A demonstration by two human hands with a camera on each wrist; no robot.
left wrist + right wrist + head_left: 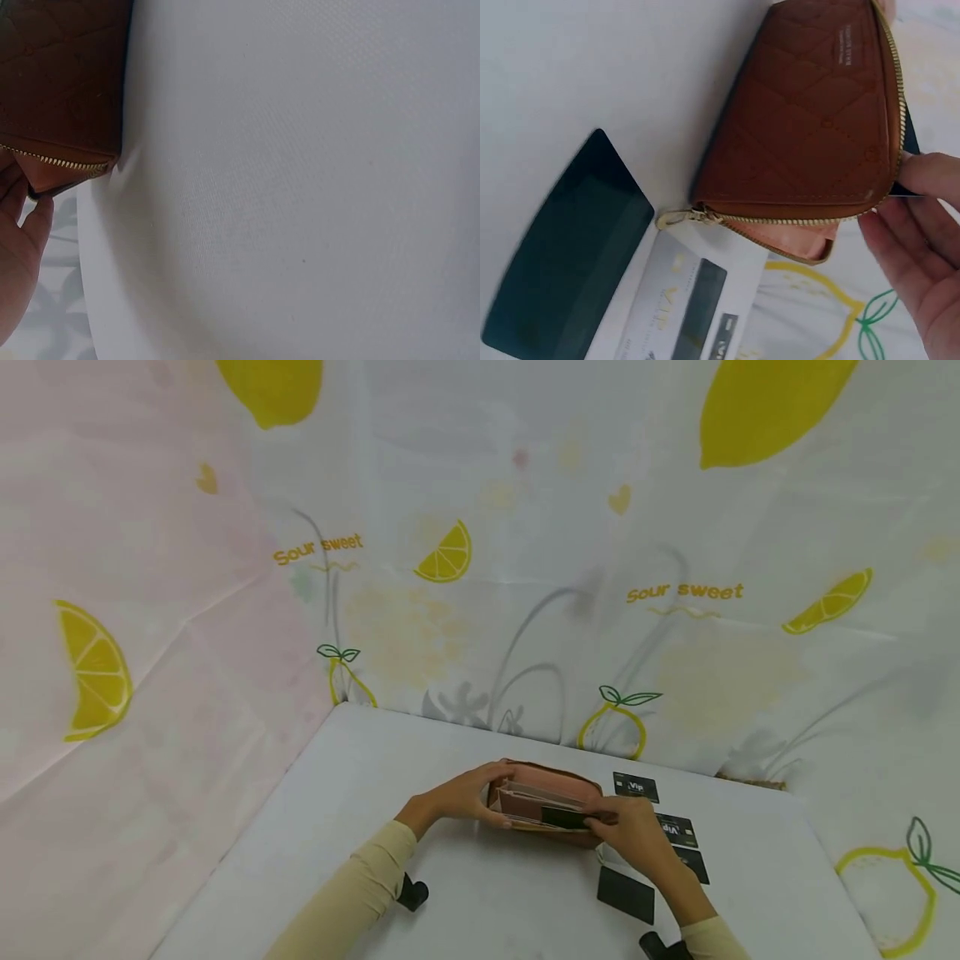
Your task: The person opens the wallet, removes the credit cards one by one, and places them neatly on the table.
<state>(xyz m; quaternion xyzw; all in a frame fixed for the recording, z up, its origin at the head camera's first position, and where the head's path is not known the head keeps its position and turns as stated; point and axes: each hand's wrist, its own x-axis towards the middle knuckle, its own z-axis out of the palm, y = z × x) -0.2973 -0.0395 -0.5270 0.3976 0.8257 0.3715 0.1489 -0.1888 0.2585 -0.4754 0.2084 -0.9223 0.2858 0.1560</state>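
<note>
A brown quilted zip wallet [555,779] stands unzipped on the white table, its pink lining and inner pockets facing up. My left hand [468,793] grips its left end, thumb on the near side and fingers at the back. In the left wrist view the fingertips hold the wallet's zipped edge [56,160]. At the right end my right hand [633,831] pinches a black card [558,817], which lies partly inside the wallet. The right wrist view shows the thumb on that card's corner [910,142]; its lower part is hidden by the wallet.
Right of the wallet lie several cards: a black Vip card [636,786], another [677,830] and a third [692,864] partly behind the right wrist. Nearer is a plain dark card [626,895]. A pale VIP card [660,292] lies beside it. A lemon-print sheet [525,635] rises behind the table.
</note>
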